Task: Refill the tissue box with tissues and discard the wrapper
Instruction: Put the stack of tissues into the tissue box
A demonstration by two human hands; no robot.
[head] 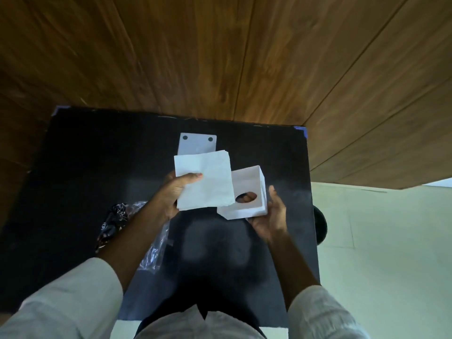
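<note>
My left hand (175, 189) grips a stack of white tissues (204, 182), thumb on top, held above the black table (93, 172). Just to its right, my right hand (270, 212) holds a white cube tissue box (247, 192) from below and at its right side. The box's face with a round hole is turned toward me, and my fingers show through the hole. The stack's right edge overlaps the box's left side. A clear plastic wrapper (154, 250) with a dark printed part lies on the table under my left forearm, partly hidden.
A flat white panel (197, 144) with two dark dots lies on the table behind the tissues. Wooden wall panels rise behind the table. Pale floor and a dark round object (320, 226) sit past the table's right edge.
</note>
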